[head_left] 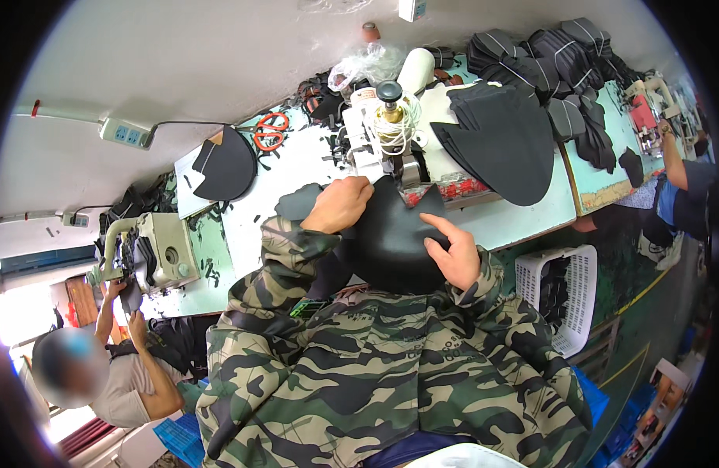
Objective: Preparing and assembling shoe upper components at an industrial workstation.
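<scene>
A glossy black curved sheet piece (394,242) spans the gap between my hands, its far edge at the foot of a white bench machine (391,117) with a brass column and black knob. My left hand (340,204) is closed on the piece's left side, fingertips close to the machine. On the right side, my right hand (455,253) lies with index finger and thumb stretched apart, touching the surface. A dark grey piece (297,201) shows beside my left hand. The machine's working point is partly hidden by the black piece.
A stack of black cut pieces (508,140) lies right of the machine. Orange-handled scissors (270,131) and another dark piece (225,164) are at the left. A white basket (586,300) stands below the table's right. One co-worker (141,382) sits left; another person (683,179) is far right.
</scene>
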A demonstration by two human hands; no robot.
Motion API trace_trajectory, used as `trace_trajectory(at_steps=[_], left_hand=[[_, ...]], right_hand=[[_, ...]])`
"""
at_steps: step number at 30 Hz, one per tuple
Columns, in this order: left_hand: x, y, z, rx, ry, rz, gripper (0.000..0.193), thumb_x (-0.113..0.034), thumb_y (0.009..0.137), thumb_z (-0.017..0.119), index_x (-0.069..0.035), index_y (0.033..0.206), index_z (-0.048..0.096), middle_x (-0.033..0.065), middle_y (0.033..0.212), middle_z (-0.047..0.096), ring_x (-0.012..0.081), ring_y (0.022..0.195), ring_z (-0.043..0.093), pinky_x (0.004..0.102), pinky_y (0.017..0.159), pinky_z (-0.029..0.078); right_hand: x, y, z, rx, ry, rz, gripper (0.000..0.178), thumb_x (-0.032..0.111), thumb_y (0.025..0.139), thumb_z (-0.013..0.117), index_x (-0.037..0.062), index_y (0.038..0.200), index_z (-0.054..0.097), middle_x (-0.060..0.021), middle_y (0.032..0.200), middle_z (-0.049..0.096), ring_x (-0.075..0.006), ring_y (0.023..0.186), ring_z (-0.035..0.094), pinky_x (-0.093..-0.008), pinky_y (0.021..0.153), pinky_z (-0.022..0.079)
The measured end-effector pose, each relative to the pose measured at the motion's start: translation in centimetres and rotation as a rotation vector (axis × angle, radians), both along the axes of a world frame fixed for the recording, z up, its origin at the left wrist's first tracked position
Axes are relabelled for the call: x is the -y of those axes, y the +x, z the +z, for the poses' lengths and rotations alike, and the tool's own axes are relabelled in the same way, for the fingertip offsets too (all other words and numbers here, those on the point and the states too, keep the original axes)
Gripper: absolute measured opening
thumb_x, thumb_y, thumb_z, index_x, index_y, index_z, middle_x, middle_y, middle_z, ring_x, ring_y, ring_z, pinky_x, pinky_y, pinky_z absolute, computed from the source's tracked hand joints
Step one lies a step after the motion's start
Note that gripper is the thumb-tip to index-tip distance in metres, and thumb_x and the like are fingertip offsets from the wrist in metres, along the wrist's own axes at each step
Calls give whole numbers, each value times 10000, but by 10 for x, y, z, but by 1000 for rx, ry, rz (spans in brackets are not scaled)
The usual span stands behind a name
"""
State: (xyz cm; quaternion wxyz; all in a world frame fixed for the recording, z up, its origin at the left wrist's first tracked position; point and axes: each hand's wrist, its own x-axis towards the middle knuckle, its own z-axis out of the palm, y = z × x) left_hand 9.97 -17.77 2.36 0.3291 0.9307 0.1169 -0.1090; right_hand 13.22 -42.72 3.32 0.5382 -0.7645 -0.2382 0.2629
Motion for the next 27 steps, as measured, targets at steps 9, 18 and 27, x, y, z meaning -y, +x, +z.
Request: trace_trajectory(at_steps=[9, 18, 27], left_hand=[[-14, 47, -5, -304, -185, -98, 270, -218, 869, 495, -16, 989, 626, 221, 909, 645, 390, 891, 611, 446, 794, 470], [3, 40, -5, -88, -152, 26, 242, -192, 876, 526, 21, 968, 593, 167, 750, 627, 324, 709, 613, 407, 678, 461], [-88, -58, -23, -323, 556, -185, 309, -231, 788, 665, -83, 1034, 554, 172, 947, 613, 350, 803, 623, 434, 685, 494]], right_hand=[[-4, -1, 20, 42, -61, -32, 337, 98, 785, 611, 28, 1114, 610, -204, 919, 656, -319, 825, 660, -330, 730, 500], [12, -25, 45, -103, -35, 111, 234, 115, 800, 628, 39, 1021, 646, -165, 882, 666, -301, 783, 660, -315, 701, 509], [66, 91, 109, 1012, -146, -391, 342, -113, 738, 472, 13, 981, 676, -149, 1080, 632, -264, 908, 614, -313, 770, 496]])
